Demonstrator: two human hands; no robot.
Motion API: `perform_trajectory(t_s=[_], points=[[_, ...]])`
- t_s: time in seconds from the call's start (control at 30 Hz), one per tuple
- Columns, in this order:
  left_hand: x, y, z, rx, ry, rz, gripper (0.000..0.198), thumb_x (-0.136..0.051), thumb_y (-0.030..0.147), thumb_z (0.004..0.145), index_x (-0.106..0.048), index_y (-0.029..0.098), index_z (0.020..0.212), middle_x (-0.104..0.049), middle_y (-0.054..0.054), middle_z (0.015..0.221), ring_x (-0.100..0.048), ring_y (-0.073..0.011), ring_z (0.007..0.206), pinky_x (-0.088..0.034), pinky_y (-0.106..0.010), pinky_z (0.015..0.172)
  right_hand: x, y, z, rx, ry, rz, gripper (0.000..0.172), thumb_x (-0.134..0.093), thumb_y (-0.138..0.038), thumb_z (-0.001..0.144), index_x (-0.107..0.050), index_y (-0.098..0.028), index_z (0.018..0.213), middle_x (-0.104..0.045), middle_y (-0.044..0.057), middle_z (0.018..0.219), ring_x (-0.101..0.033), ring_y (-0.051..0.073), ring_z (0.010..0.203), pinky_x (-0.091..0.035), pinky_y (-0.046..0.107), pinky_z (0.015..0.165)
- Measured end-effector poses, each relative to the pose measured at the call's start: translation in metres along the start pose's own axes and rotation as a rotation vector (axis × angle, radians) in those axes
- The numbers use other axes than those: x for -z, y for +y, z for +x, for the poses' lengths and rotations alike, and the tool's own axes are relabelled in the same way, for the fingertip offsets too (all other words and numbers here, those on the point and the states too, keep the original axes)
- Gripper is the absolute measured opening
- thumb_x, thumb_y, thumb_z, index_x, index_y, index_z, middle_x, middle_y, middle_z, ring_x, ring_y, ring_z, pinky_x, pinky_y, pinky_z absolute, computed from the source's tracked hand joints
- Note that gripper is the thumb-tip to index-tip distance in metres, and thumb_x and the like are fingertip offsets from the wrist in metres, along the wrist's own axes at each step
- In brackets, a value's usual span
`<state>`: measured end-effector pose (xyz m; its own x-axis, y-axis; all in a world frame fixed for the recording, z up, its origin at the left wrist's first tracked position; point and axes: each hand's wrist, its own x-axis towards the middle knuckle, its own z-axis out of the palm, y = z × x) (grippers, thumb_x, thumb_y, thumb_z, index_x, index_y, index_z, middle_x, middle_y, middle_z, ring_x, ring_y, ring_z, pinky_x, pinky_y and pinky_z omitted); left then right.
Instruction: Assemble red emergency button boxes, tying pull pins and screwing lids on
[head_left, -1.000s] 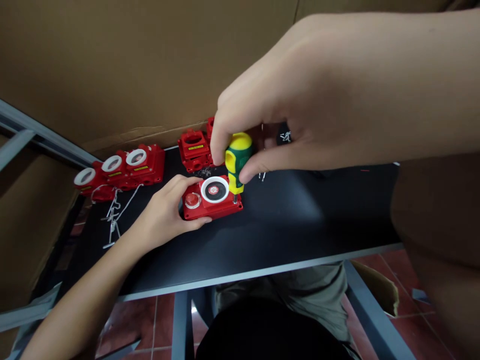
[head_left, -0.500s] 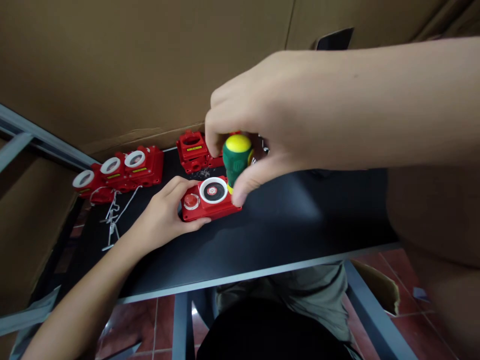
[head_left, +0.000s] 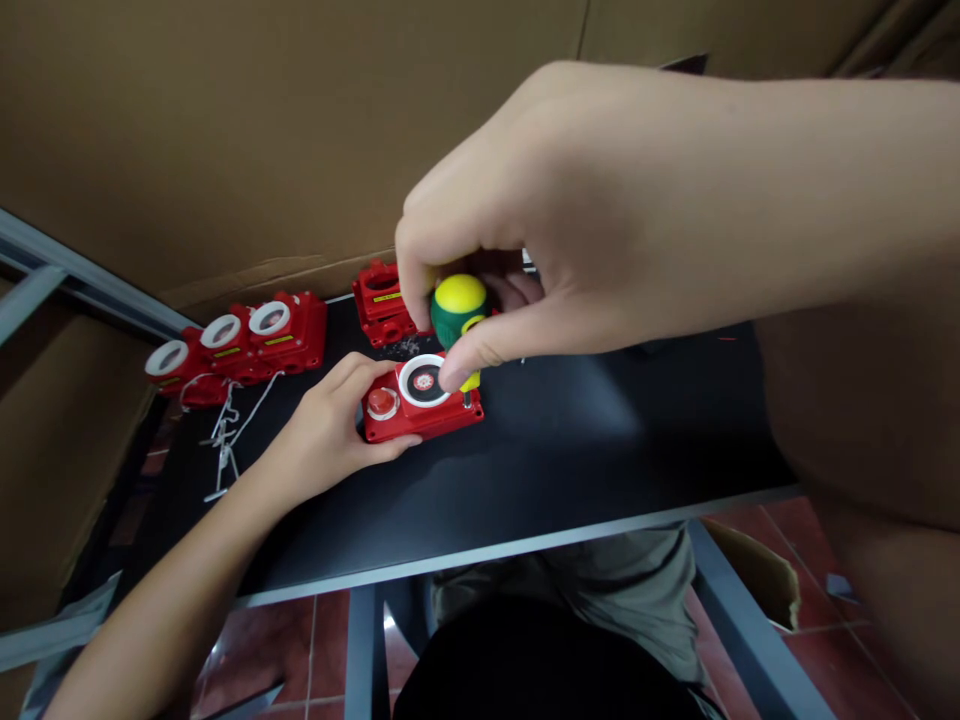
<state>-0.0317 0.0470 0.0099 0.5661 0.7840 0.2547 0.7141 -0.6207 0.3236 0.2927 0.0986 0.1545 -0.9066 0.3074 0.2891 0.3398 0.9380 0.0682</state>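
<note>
A red rectangular housing (head_left: 427, 422) lies on the black tabletop, with a white ring round a dark disc and a small red dome on its face. My left hand (head_left: 337, 425) grips its left end between thumb and fingers. Above its right end, my right hand (head_left: 510, 230) is closed round the green and yellow handle of a screwdriver (head_left: 459, 300). A short piece of the metal shaft shows below the handle, at the housing's right corner. The thumb covers part of the handle, and the tip is too small to make out.
Several red units with white rings (head_left: 259, 335) stand in a row at the left, with white cords (head_left: 225, 440) before them. Another red housing (head_left: 382, 300) lies behind, near small shavings. A cardboard wall (head_left: 300, 130) rises at the back; the table's metal edge (head_left: 510, 548) runs in front.
My right hand has shifted slightly left and turned round the screwdriver. The handle's top now leans further left, and the shaft has come into sight. My left hand and the housing stay in place.
</note>
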Motion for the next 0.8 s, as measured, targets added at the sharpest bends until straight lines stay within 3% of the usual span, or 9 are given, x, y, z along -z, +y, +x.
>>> perform_trajectory(t_s=[0.17, 0.4, 0.6, 0.7, 0.8], points=[[-0.001, 0.001, 0.001, -0.013, 0.011, 0.003, 0.055, -0.09, 0.056, 0.101, -0.07, 0.02, 0.137, -0.074, -0.01, 0.124, -0.076, -0.0282, 0.105, -0.068, -0.041, 0.101, -0.001, -0.003, -0.004, -0.006, 0.021, 0.004, 0.047, -0.064, -0.066, 0.116, -0.084, -0.024, 0.125, -0.081, -0.003, 0.12, -0.077, 0.021, 0.108, -0.064, 0.037, 0.092], [0.0, 0.0, 0.002, 0.003, -0.004, 0.015, 0.058, -0.088, 0.059, 0.102, -0.069, 0.019, 0.14, -0.073, -0.01, 0.124, -0.074, -0.027, 0.101, -0.068, -0.042, 0.1, -0.001, -0.004, -0.002, -0.026, 0.022, -0.019, 0.036, -0.061, -0.056, 0.116, -0.081, -0.027, 0.123, -0.082, -0.006, 0.126, -0.075, 0.021, 0.113, -0.057, 0.037, 0.095], [-0.001, -0.003, 0.001, -0.039, 0.02, 0.037, 0.061, -0.087, 0.058, 0.104, -0.068, 0.018, 0.146, -0.075, -0.011, 0.128, -0.078, -0.0277, 0.106, -0.069, -0.04, 0.099, 0.004, -0.014, 0.008, -0.186, -0.127, 0.075, 0.037, -0.077, -0.054, 0.11, -0.073, -0.018, 0.101, -0.072, 0.001, 0.108, -0.071, 0.03, 0.128, -0.058, 0.038, 0.095], [-0.002, -0.004, 0.001, -0.067, 0.046, 0.047, 0.065, -0.086, 0.06, 0.105, -0.067, 0.017, 0.15, -0.076, -0.012, 0.13, -0.08, -0.0297, 0.112, -0.07, -0.04, 0.1, 0.001, -0.013, 0.004, -0.257, -0.129, 0.065, 0.048, -0.072, -0.066, 0.111, -0.072, -0.02, 0.099, -0.068, 0.003, 0.097, -0.072, 0.029, 0.117, -0.058, 0.037, 0.089], [-0.003, -0.003, 0.001, -0.072, 0.052, 0.061, 0.065, -0.084, 0.06, 0.106, -0.067, 0.017, 0.151, -0.077, -0.014, 0.133, -0.08, -0.0316, 0.115, -0.07, -0.041, 0.1, -0.003, -0.013, -0.002, -0.255, -0.067, -0.048, 0.055, -0.056, -0.073, 0.116, -0.071, -0.023, 0.1, -0.063, 0.002, 0.085, -0.068, 0.022, 0.089, -0.051, 0.036, 0.076]])
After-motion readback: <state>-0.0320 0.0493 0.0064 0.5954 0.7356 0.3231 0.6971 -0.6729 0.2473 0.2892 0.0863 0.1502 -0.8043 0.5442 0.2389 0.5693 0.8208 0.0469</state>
